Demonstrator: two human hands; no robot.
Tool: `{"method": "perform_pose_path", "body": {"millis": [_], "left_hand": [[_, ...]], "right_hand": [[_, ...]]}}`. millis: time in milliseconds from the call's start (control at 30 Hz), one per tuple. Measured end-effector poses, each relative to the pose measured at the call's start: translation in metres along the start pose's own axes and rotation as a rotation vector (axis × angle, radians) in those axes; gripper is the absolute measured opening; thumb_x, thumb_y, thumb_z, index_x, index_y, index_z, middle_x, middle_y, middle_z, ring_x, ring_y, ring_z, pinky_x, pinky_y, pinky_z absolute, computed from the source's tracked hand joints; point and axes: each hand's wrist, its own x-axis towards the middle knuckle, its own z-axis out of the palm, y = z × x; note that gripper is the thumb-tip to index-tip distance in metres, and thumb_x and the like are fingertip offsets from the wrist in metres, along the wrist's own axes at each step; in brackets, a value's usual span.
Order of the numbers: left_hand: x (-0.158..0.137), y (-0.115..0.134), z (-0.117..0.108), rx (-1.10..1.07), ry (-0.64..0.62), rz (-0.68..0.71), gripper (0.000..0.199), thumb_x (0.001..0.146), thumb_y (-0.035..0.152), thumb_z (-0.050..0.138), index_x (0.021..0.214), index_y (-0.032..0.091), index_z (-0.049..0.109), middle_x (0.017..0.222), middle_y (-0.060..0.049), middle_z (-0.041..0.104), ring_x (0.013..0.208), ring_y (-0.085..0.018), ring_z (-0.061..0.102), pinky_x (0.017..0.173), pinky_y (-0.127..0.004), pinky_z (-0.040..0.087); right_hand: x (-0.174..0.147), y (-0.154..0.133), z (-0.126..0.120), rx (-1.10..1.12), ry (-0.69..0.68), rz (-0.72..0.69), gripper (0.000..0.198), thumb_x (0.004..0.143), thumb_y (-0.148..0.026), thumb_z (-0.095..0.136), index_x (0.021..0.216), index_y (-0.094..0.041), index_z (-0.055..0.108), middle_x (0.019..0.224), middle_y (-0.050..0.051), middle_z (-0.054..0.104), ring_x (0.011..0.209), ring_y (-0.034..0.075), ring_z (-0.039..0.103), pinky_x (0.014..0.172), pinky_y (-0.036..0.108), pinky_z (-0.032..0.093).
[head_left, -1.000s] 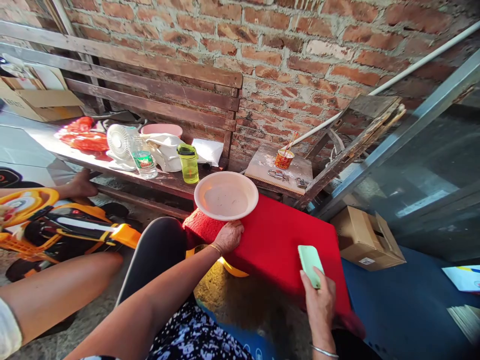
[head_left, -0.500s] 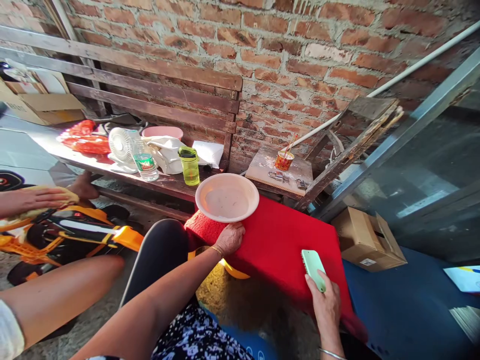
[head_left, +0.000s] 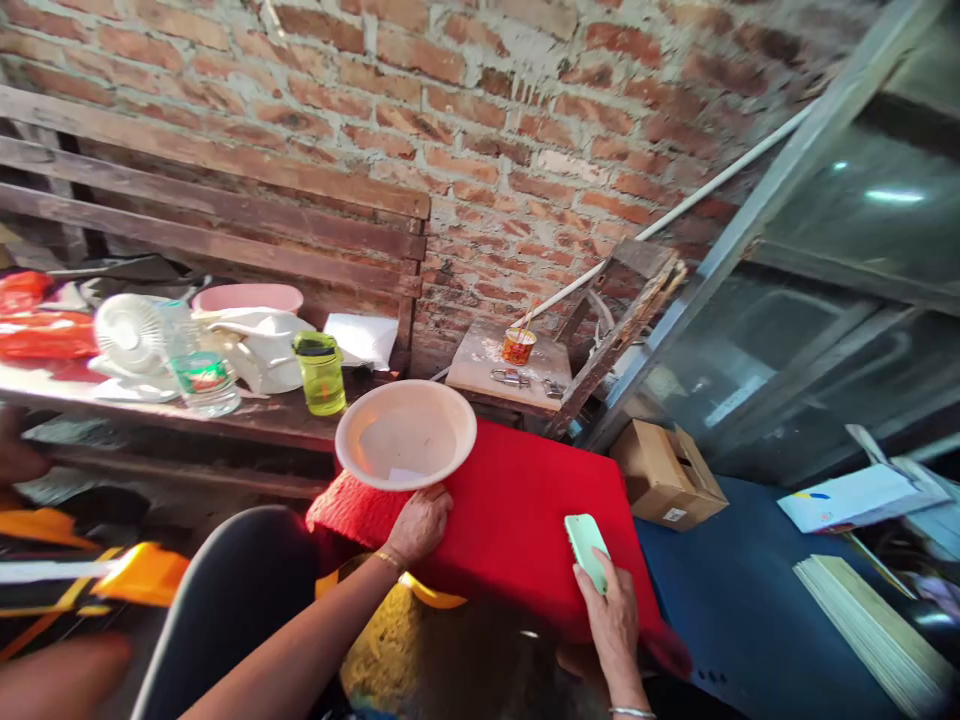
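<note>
The right hand (head_left: 613,607) has its grip closed around a mint-green brush (head_left: 583,540), long axis pointing away and slightly left, over the red-covered surface (head_left: 529,500); the pale pink basin (head_left: 446,420) lies farther off leftward, nearer the left hand (head_left: 418,526), curled at its near rim; whether that grip holds anything, I cannot tell.

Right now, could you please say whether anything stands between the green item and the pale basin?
Nothing visible: red cloth lies between the green item and pale basin, the left hand beside that path.
</note>
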Motion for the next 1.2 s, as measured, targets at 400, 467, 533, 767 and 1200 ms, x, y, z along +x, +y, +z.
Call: {"method": "perform_pose_path", "body": {"millis": [400,467,533,767,1200], "left_hand": [[0.006,0.011,-0.011,0.076,-0.186,-0.024,0.022,0.087,0.004,0.049,0.089,0.020,0.064,0.097,-0.008,0.063,0.102,-0.024,0.061,0.097,-0.038,0.049],[0.003,0.008,-0.013,0.041,-0.196,-0.007,0.022,0.088,0.004,0.050,0.094,0.020,0.065,0.103,-0.008,0.063,0.108,-0.024,0.060,0.104,-0.039,0.047],[-0.002,0.006,-0.020,0.016,-0.195,0.016,0.022,0.090,0.006,0.051,0.100,0.020,0.065,0.113,-0.009,0.063,0.116,-0.025,0.058,0.108,-0.040,0.045],[-0.011,0.013,-0.061,0.069,-0.304,0.039,0.022,0.096,0.011,0.045,0.107,0.020,0.063,0.109,-0.009,0.064,0.107,-0.026,0.061,0.098,-0.042,0.050],[-0.038,0.008,-0.078,0.154,-0.340,-0.130,0.032,0.097,0.012,0.043,0.119,0.020,0.065,0.118,-0.014,0.067,0.113,-0.030,0.064,0.099,-0.047,0.050]], "right_hand": [[0.006,-0.004,-0.008,-0.005,-0.002,0.072,0.077,0.064,-0.095,0.052,0.096,-0.028,0.074,0.097,0.015,0.068,0.094,0.037,0.066,0.090,0.054,0.053],[0.011,-0.003,-0.008,-0.002,0.000,0.132,0.075,0.060,-0.093,0.055,0.094,-0.029,0.074,0.095,0.018,0.067,0.092,0.042,0.066,0.086,0.059,0.053],[0.011,-0.010,-0.002,-0.013,0.017,0.166,0.075,0.059,-0.092,0.056,0.096,-0.029,0.075,0.093,0.020,0.066,0.089,0.045,0.066,0.082,0.063,0.053],[-0.052,-0.110,0.077,0.101,-0.171,-0.305,0.056,0.085,-0.078,0.054,0.109,-0.032,0.074,0.099,0.010,0.068,0.093,0.032,0.068,0.080,0.046,0.058],[-0.015,-0.073,0.052,-0.023,-0.074,-0.120,0.063,0.079,-0.080,0.055,0.105,-0.027,0.075,0.093,0.014,0.067,0.085,0.035,0.068,0.074,0.051,0.057]]}}
